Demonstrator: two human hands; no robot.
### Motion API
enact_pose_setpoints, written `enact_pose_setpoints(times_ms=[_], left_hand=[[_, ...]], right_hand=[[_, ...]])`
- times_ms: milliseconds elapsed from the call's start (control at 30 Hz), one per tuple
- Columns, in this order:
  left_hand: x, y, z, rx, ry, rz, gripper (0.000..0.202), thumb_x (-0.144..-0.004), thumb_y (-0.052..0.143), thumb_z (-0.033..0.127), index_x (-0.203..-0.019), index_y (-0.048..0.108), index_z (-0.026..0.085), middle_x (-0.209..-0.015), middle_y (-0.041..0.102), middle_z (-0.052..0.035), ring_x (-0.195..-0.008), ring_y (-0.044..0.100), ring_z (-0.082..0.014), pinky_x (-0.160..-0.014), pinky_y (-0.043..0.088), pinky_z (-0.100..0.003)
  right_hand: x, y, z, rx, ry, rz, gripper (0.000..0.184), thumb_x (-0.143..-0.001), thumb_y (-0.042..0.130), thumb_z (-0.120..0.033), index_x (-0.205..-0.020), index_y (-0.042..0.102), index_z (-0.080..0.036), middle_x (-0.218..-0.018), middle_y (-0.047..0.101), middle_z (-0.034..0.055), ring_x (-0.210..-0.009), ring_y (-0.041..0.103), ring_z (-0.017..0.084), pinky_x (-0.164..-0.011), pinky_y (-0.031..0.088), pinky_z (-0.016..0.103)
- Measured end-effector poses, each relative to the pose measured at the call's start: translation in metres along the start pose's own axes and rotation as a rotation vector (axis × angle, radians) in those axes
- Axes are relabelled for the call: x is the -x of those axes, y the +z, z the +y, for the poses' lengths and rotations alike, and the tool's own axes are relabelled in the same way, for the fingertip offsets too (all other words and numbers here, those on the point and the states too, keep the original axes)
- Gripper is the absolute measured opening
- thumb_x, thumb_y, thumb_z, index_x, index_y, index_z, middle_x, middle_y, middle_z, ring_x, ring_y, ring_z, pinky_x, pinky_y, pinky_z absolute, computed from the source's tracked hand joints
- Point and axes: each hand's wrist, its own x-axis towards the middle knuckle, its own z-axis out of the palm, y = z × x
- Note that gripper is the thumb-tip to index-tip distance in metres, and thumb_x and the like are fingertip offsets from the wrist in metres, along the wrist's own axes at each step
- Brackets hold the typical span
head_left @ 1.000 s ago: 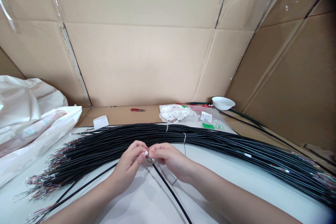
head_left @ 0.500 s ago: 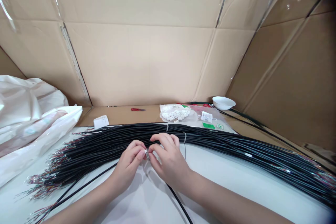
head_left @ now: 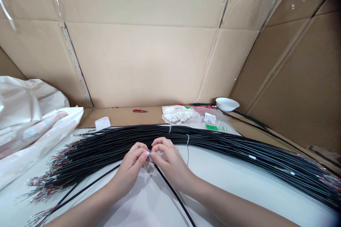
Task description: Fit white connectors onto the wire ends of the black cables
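Hands: left hand (head_left: 129,171) and right hand (head_left: 170,165) together, fingertips pinching firmly | Held: white-and-metal cable end (head_left: 150,158) between them, details too small to tell | Below hands: black cable (head_left: 173,193) trailing toward you | Beyond hands: black cable bundle (head_left: 213,141) on white bench (head_left: 239,191)

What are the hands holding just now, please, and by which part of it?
The left hand and right hand pinch a small white-and-silver piece between their fingertips, at the end of a black cable; the fingers hide its exact shape.
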Motion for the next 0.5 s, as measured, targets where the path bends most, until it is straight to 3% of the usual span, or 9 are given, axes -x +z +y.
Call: enact_pose_setpoints(times_ms=[233, 500], left_hand=[[-0.0006, 0.0002, -0.0004, -0.034, 0.014, 0.004, 0.032, -0.089, 0.035, 0.032, -0.070, 0.055, 0.018, -0.086, 0.050, -0.0030, -0.081, 0.049, -0.0166, -0.074, 0.039, -0.026], [-0.0008, 0.0009, 0.0024, -0.035, 0.030, -0.009, 0.030, -0.089, 0.034, 0.031, -0.072, 0.055, 0.018, -0.085, 0.049, -0.0030, -0.081, 0.049, -0.0167, -0.074, 0.038, -0.026]], right_hand=[[-0.0018, 0.0029, 0.0049, -0.262, 0.089, -0.041, 0.019, -0.077, 0.047, -0.026, -0.063, 0.057, -0.017, -0.092, 0.052, 0.0039, -0.093, 0.048, 0.018, -0.083, 0.036, 0.031], [-0.0006, 0.0075, 0.0068, -0.403, 0.146, -0.046, 0.020, -0.076, 0.047, -0.026, -0.061, 0.055, -0.016, -0.089, 0.050, 0.0040, -0.085, 0.049, 0.017, -0.076, 0.038, 0.028]])
